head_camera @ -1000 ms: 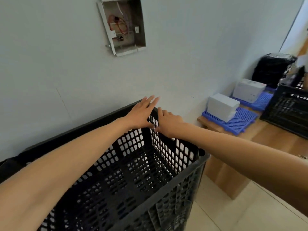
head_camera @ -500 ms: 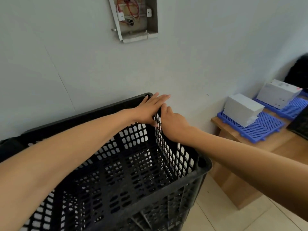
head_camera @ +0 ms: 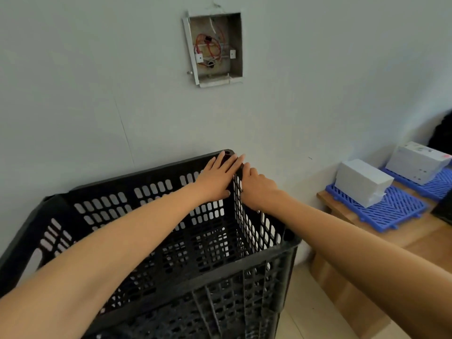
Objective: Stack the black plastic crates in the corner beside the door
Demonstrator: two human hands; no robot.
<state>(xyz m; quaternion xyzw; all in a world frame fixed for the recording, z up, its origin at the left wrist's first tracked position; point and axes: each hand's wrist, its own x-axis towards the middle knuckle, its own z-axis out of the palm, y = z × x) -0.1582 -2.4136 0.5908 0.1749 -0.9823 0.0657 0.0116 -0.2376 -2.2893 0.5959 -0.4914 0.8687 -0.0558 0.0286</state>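
Black plastic crate: long axis along the wall. Left hand and right hand, each grip spread flat, meet at its far right corner; neither grasps.

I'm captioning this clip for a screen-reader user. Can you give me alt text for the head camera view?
Two bare arms reach over a black plastic crate set against a grey wall; the left hand lies flat and the right hand curls at its far right corner. An open wall box with red wires sits above, and white boxes rest on blue mats to the right.
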